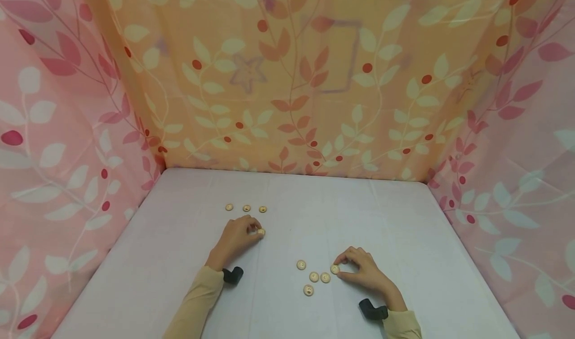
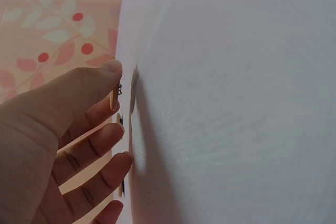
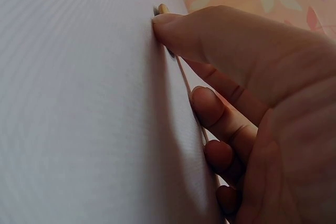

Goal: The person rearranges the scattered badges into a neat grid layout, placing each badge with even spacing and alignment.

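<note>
While hands (image 1: 235,235) (image 1: 365,271) pinch two, the discs (image 1: 325,277) look round, beige.

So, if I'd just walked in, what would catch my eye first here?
Probably the leafy orange cloth across the back, with pink patterned cloths on both sides of the white table. Over it, the left hand pinches a small pale disc, just below a row of three discs in the head view. The right hand pinches a second disc, to the right of a loose group of four discs.
</note>
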{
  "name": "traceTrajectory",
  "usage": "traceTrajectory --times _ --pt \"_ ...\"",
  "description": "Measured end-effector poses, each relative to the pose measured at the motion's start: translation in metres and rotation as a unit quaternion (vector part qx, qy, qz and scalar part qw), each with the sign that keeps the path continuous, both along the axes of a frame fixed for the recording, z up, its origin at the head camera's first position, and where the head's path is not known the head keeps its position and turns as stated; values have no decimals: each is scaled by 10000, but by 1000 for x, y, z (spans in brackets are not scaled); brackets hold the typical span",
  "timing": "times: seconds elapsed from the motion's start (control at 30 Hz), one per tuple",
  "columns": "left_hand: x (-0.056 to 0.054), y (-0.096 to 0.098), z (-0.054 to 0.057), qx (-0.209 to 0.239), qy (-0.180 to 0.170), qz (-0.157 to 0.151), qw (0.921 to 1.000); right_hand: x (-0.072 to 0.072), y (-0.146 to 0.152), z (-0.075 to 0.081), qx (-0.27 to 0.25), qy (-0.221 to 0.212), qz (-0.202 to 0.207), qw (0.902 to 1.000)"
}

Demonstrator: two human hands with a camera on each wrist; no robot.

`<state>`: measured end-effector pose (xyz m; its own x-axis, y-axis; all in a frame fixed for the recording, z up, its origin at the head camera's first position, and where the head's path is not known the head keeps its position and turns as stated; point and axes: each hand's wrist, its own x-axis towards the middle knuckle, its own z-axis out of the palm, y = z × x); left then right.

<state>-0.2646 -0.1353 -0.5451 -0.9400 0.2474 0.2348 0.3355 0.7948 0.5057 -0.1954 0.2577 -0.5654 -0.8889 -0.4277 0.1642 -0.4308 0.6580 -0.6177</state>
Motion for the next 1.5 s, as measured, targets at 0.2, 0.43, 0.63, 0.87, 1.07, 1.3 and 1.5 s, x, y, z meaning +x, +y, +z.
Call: traceTrajectory --times 0.2,0.43,0.63,0.87,1.07,1.3,1.5 --pt "-7 0 2 135 -225 64 9996 1 1 1 -70 3 38 10000" --pt "-15 0 2 221 -396 146 9989 0 1 2 -66 -25 31 10000" --pt "-21 -1 1 344 -411 253 9982 1 0 3 -87 -26 54 9999" --pt "-24 -2 -1 457 -367 198 9981 1 0 5 -101 -21 112 9999" --pt "-23 -2 0 493 -295 188 9982 1 0 3 -122 -22 136 9998" --pt "-23 -2 1 488 -319 156 9982 2 -1 5 -57 2 101 9999" --pt "-24 -2 0 536 -310 176 9979 2 -1 4 -54 -28 63 10000"
